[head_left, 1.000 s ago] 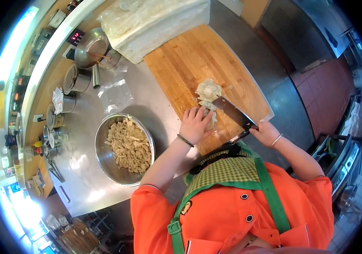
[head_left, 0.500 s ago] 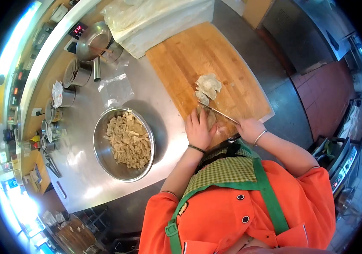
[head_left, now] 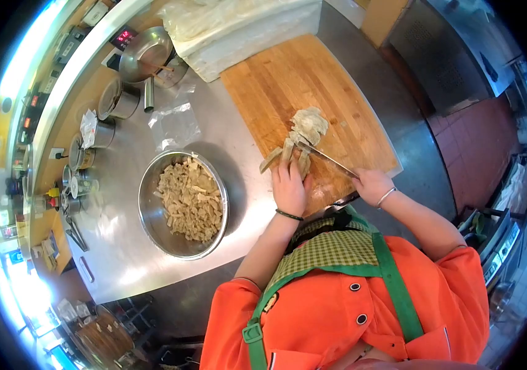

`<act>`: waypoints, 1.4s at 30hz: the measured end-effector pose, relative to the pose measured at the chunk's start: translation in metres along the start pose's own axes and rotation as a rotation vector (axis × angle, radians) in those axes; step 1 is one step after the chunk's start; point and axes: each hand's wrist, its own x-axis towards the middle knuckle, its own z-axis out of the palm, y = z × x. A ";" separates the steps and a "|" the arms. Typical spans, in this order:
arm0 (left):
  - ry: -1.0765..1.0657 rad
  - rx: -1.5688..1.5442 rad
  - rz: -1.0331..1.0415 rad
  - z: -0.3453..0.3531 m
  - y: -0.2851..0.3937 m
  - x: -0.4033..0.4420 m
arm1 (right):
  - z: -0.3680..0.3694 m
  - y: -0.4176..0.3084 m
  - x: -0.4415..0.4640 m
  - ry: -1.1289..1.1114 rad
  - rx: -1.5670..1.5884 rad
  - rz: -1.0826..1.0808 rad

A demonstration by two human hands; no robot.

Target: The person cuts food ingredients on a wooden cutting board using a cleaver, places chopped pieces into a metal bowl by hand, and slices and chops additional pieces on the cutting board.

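My right hand [head_left: 373,187] is closed round the handle of a kitchen knife [head_left: 330,161], whose blade points up and left across the board. My left hand [head_left: 290,191] presses its fingers on a pale piece of meat [head_left: 304,164], which they partly hide. Cut strips of the same meat [head_left: 269,160] lie at the left fingertips, by the board's left edge. Just beyond the knife tip is a pile of flat, pale meat slices [head_left: 309,125]. All of this rests on the wooden cutting board [head_left: 276,77].
A steel bowl [head_left: 144,217] of chopped pale pieces stands left of the board on the steel table [head_left: 115,246]. Behind it lies a clear plastic bag [head_left: 174,128]. A white foam box [head_left: 245,43] borders the board's far edge. Pots [head_left: 118,100] line the back left.
The knife has shifted slightly right, away from the left fingers. Strips of meat now lie spread at the left fingertips. The view has shifted slightly.
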 end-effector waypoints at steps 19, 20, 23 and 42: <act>0.224 0.000 -0.466 0.051 0.078 -0.017 | -0.057 0.041 0.062 -0.238 -0.208 -0.506; 0.266 0.009 -0.501 0.049 0.079 -0.012 | -0.064 0.035 0.065 -0.216 -0.242 -0.525; 0.250 0.113 -0.294 0.042 0.075 -0.017 | -0.073 0.011 0.064 -0.242 -0.291 -0.582; 0.267 -0.013 -0.251 0.049 0.060 -0.023 | -0.053 -0.053 0.088 -0.259 -0.407 -0.704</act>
